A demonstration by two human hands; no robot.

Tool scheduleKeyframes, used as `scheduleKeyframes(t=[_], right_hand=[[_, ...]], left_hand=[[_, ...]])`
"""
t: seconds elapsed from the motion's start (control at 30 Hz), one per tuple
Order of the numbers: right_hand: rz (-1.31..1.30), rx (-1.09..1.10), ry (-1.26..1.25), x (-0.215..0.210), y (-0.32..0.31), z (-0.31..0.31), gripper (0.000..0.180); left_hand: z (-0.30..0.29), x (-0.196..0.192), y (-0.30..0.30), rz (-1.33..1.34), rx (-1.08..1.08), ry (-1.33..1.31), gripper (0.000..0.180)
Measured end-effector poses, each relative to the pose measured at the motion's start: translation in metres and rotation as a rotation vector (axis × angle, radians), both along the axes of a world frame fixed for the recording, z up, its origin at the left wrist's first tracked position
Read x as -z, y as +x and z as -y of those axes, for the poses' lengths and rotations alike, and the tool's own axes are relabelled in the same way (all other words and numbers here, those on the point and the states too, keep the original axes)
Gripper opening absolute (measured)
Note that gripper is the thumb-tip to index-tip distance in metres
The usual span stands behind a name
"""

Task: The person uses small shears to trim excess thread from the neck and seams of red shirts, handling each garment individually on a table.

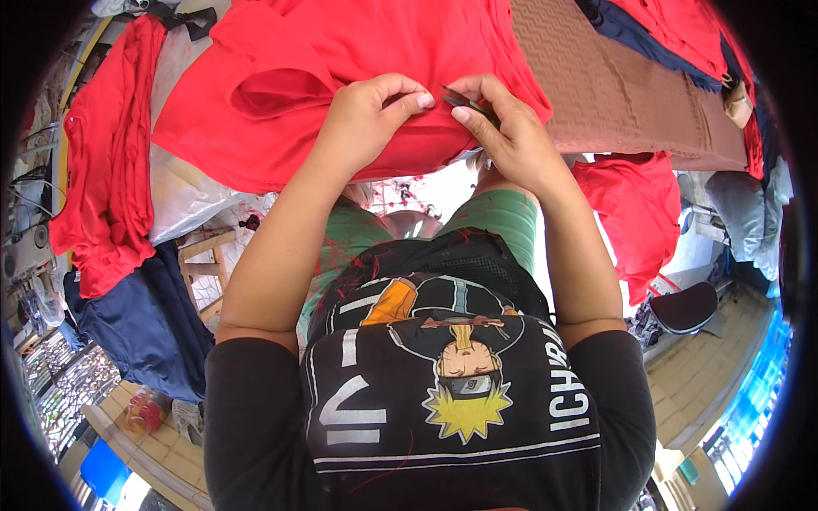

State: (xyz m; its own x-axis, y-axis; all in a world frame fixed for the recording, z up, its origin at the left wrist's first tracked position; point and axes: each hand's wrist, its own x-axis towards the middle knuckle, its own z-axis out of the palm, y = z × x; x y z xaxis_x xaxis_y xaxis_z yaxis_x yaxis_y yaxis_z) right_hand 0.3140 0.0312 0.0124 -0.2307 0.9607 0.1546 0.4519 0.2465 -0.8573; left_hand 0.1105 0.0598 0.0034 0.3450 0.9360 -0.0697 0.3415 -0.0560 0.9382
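Note:
A bright red garment (pixel 358 43) lies spread in front of me, hanging over the near edge of the table. My left hand (pixel 371 115) is closed at the garment, thumb and forefinger pinching its cloth; any thread there is too small to see. Just to the right, my right hand (pixel 515 132) is closed around small dark thread snips (pixel 464 100). The tips of the snips point toward my left fingertips, a short gap away. An opening in the red cloth, perhaps a sleeve or neckline, shows left of my left hand.
Brown patterned cloth (pixel 630 94) covers the surface at right. More red garments (pixel 111 145) hang at left above dark blue cloth (pixel 149 319); another red piece (pixel 635 213) hangs at right. A black padded seat (pixel 684 307) stands below it. Red thread scraps lie on the floor.

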Motion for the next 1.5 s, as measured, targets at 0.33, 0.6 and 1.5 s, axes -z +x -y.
scheduleKeyframes(t=[0.33, 0.6, 1.5], right_hand=[[0.136, -0.08, 0.042, -0.001, 0.004, 0.002, 0.017], [0.282, -0.094, 0.122, -0.003, 0.0, 0.001, 0.015], [-0.095, 0.111, -0.206, 0.015, 0.052, 0.016, 0.015]], left_hand=[[-0.001, 0.006, 0.001, 0.134, -0.008, -0.031, 0.022], [0.003, -0.002, 0.0, 0.048, -0.005, -0.004, 0.022], [0.02, 0.012, 0.054, -0.338, 0.13, 0.692, 0.023]])
